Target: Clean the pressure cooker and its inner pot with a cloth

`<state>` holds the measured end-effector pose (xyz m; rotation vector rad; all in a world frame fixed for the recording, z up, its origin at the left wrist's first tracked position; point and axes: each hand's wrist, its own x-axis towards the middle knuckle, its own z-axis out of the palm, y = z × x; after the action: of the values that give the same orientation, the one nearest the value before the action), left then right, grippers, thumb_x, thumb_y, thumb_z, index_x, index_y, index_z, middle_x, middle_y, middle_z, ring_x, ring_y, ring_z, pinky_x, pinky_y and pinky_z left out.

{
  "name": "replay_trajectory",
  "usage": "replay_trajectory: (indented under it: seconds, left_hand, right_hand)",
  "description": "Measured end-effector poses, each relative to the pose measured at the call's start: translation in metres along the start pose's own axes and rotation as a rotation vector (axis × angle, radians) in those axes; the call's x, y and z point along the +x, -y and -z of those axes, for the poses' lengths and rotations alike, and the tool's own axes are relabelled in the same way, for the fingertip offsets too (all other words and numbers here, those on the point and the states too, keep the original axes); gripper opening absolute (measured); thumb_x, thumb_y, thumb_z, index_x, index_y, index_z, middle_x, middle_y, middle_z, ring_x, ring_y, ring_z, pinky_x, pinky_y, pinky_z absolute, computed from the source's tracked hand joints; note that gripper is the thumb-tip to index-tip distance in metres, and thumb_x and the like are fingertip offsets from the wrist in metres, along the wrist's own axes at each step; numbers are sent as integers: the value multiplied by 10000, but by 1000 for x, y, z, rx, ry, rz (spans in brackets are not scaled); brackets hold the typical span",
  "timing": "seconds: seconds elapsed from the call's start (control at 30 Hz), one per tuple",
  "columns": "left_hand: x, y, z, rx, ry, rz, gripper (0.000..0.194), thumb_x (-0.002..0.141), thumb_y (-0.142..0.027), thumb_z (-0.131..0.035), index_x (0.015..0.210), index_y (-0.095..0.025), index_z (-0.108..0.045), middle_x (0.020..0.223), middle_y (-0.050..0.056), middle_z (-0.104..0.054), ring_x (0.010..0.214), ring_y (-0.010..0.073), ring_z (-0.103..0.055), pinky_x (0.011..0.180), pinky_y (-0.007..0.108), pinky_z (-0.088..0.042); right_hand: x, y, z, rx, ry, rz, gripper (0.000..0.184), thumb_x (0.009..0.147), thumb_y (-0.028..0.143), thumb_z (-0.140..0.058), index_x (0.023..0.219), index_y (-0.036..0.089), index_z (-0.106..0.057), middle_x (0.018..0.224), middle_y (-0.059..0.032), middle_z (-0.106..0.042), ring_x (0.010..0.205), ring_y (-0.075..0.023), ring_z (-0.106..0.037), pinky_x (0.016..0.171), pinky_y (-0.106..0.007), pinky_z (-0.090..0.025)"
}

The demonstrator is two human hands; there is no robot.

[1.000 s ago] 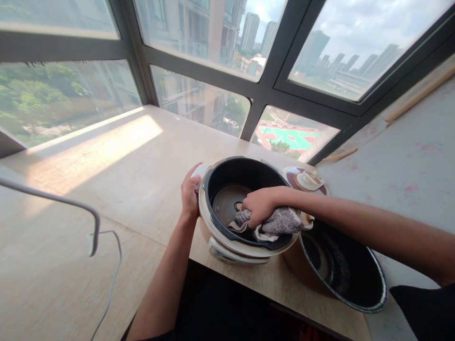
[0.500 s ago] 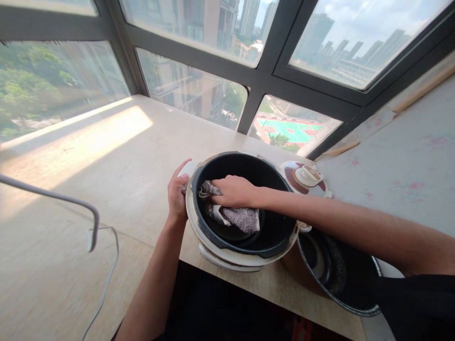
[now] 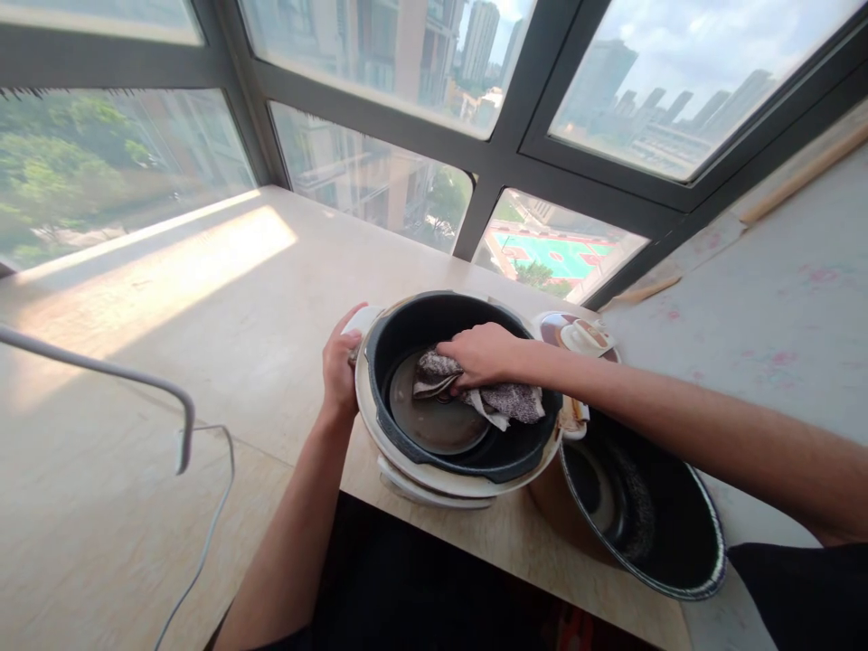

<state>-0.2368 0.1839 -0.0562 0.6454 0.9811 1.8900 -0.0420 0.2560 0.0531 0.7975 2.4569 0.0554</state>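
A white electric pressure cooker (image 3: 370, 416) with a black inside stands on the sill, its top off. My left hand (image 3: 340, 366) is closed around the white handle (image 3: 362, 320) on the cooker's left side. Inside the cooker, my right hand (image 3: 485, 353) grips a grey-brown speckled cloth (image 3: 519, 401) with white edges, bunched under the fingers. The cloth lies over the right part of the cooker's bottom. On the left, the round greyish bottom (image 3: 434, 423) shows.
A black-lined inner pot (image 3: 678, 515) tilts at the cooker's right. Behind my right forearm sits a white and brown lid (image 3: 583, 336). A grey cable (image 3: 101, 366) hangs at the left above the pale sill (image 3: 271, 298). Windows and a papered wall (image 3: 779, 362) border the place.
My right hand has moved the cloth rightward inside the cooker, baring the left part of its bottom. My left hand keeps its hold on the handle.
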Motion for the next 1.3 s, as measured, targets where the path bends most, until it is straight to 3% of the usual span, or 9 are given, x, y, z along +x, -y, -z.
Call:
replay_trajectory:
  seconds: [0.2,0.4,0.57,0.8,0.93,1.1,1.2,1.3]
  left_hand:
    - [-1,0,0,13,13,-16,452,758,-434,-685,1151,-217,-744,1027,32,-757,1044,232,-686,908,339,-538]
    - [1,2,1,24,13,-11,465,749,-456,-687,1148,-221,-733,979,31,-745,1036,231,-683,891,337,-535]
    - [1,2,0,9,3,-12,445,733,-431,-693,1128,-231,-745,989,23,-746,1050,230,-677,915,341,-530]
    - [2,3,-1,-20,21,-19,452,726,-418,-690,1129,-221,-747,1018,25,-749,1053,227,-682,913,330,-529]
    - [4,6,1,19,11,-44,444,748,-437,-680,1128,-216,-746,959,25,-744,1001,226,-691,860,328,-533]
    - [7,7,3,46,20,-62,444,758,-430,-662,1135,-211,-745,928,27,-734,1016,230,-684,884,334,-526]
    - [8,8,3,38,21,-65,426,743,-407,-658,1110,-213,-751,964,31,-735,1050,231,-673,890,329,-521]
    - [8,8,2,39,16,-81,409,735,-394,-663,1094,-220,-755,981,29,-737,1059,233,-665,887,330,-519]
  right_hand:
    - [7,7,-2,27,-38,-55,610,761,643,-739,1183,203,-711,1074,-191,-773,1015,-379,-739,783,-404,-553]
    - [9,18,-11,-21,-109,-56,379,839,412,-682,1124,164,-713,1035,-213,-771,986,-385,-748,761,-407,-551]
    - [10,16,-10,-13,-113,-65,430,825,478,-705,1123,168,-712,1020,-200,-775,969,-382,-751,742,-397,-552]
    - [13,0,-6,101,9,-77,738,727,743,-725,1243,219,-667,1150,-161,-757,1066,-363,-720,798,-373,-548]
    - [6,2,-8,115,52,-146,800,754,742,-704,1317,181,-617,1178,-197,-742,1094,-377,-711,807,-393,-554]
    - [-4,10,-4,85,260,-208,747,747,642,-770,1294,144,-670,1199,-207,-738,1095,-368,-720,802,-384,-553]
    - [-9,12,1,53,356,-147,704,731,604,-796,1239,123,-717,1188,-204,-743,1082,-366,-722,788,-374,-538]
    - [-10,16,4,109,431,17,679,716,572,-808,1214,117,-735,1121,-176,-763,1025,-345,-728,778,-354,-515]
